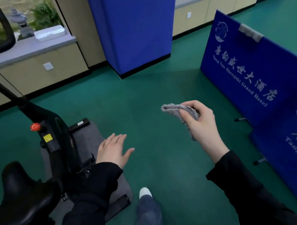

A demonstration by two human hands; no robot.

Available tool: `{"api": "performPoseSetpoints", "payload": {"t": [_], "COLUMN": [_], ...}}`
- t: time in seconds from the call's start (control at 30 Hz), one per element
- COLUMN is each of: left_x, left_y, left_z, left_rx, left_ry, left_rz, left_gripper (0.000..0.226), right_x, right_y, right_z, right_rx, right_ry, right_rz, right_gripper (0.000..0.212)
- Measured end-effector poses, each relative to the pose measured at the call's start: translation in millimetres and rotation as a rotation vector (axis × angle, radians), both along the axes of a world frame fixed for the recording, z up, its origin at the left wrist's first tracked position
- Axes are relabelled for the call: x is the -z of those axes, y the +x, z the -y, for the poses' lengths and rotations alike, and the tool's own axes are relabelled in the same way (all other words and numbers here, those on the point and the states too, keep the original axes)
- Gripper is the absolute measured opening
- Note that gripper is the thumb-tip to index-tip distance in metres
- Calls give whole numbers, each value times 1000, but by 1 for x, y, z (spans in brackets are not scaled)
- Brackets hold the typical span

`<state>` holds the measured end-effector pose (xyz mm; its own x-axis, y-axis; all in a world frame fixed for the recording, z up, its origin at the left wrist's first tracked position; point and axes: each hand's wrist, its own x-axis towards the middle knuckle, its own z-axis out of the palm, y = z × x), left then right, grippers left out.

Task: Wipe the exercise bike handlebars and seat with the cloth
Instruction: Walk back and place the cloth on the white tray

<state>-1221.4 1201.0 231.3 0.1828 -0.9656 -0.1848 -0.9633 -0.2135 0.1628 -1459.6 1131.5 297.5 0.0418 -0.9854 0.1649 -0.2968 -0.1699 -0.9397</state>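
Two bare hands reach out over the green floor, both in black sleeves. The right hand has its grip closed around a folded grey terry cloth — thumb pressed on top, fingers curled beneath, one end of the cloth sticking out to the left and another hanging below the palm. The left hand is empty, its grip wide, fingers spread flat with the palm down, held in the air just to the right of the black exercise bike and touching nothing.

The bike stands at the left of the view on a grey mat. Its glossy black saddle-shaped seat sits low at the left, well apart from the cloth. Its curved black handlebars rise at the upper left on a slanted black post, also far from the cloth. A round red knob and a yellow sticker show on the frame.

Blue fabric barrier panels with white lettering stand along the right. A blue padded pillar stands straight ahead, with beige cabinets under a grey window ledge behind it. One denim-clad leg and a white shoe show at the bottom centre.
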Motion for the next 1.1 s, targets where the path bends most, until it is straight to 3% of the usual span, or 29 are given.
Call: {"api": "performPoseSetpoints", "payload": {"t": [0.33, 0.67, 0.9, 1.1], "left_x": [12, 19, 11, -12], "left_y": [85, 134, 134, 119], "left_z": [122, 183, 281, 384], "left_rx": [-116, -338, -463, -449], "left_ry": [29, 62, 21, -39], "left_rz": [-83, -135, -99, -59], "left_gripper": [61, 61, 61, 60], "right_x": [-11, 20, 21, 11], "right_y": [103, 174, 185, 175], "right_z": [148, 253, 370, 479], "right_rx": [-170, -333, -420, -406], "right_ry": [-16, 81, 97, 142], "right_rz": [-87, -60, -10, 51], "right_gripper": [7, 8, 7, 6]}}
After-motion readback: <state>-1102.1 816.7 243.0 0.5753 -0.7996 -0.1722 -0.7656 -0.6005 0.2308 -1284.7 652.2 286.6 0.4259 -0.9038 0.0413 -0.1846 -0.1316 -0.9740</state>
